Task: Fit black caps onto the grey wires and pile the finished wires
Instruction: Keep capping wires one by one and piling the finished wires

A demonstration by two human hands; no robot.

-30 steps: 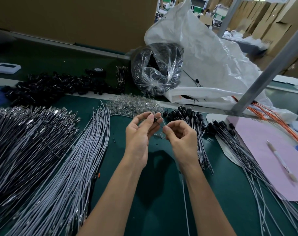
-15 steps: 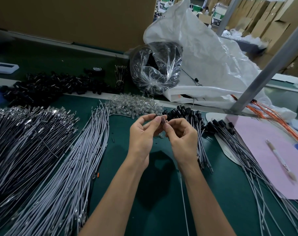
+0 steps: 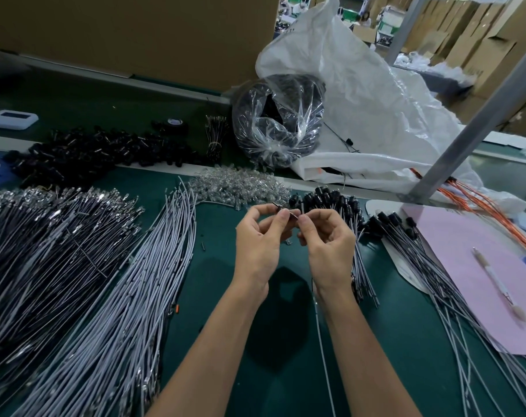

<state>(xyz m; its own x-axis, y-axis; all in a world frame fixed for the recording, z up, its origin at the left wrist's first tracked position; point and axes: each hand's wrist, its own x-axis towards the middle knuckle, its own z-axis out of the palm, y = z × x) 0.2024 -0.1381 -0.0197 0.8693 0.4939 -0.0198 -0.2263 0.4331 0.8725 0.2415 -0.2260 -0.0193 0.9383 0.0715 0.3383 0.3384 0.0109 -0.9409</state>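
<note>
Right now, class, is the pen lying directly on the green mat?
No, the pen lies on the pink sheet at the right, not directly on the green mat.

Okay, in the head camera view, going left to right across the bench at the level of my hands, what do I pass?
Metal-tipped wires → grey wires → left hand → right hand → capped wires → pink sheet → pen.

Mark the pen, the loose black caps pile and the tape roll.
pen (image 3: 496, 284), head view, middle of the barrel.
loose black caps pile (image 3: 90, 153), head view, centre of the heap.
tape roll (image 3: 175, 123), head view, top face.
</note>
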